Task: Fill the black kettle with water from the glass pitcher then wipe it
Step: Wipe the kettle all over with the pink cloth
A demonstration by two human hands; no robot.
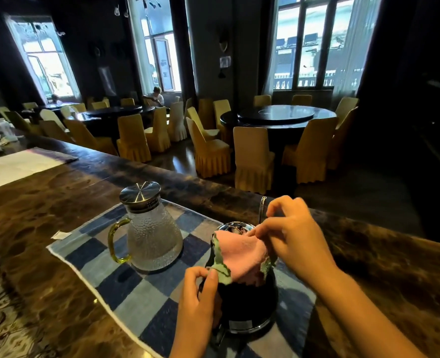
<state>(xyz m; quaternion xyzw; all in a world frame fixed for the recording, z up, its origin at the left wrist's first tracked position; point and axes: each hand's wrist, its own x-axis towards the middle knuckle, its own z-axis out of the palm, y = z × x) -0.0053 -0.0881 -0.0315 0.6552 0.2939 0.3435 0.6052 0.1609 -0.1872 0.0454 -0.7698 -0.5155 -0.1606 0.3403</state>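
1. A long dark wooden counter [58, 210] is running across the foreground, with a dining room of round tables and yellow-covered chairs [252, 156] lying beyond it.
2. A blue checked mat [136, 288] is lying on the counter, carrying both the pitcher and the kettle.
3. A pale cloth with a pink edge [15, 166] is lying flat on the counter, well apart, at the far left.
4. The glass pitcher [151, 233] is standing upright on the left part of the mat, its metal lid [140, 192] sitting closed and its yellow-green handle [117, 241] pointing left. It is standing near the kettle but apart from it.
5. The black kettle [249, 298] is standing upright on the right part of the mat, on a shiny base, its chrome top partly showing.
6. A pink rag with a green edge [239, 257] is draping over the kettle's top and upper side.
7. The right hand [291, 236] is pinching the rag's upper corner at the kettle's top, fingers clenched on the fabric.
8. The left hand [200, 290] is pinching the rag's lower green edge against the kettle's near side, thumb and fingers closed on it.
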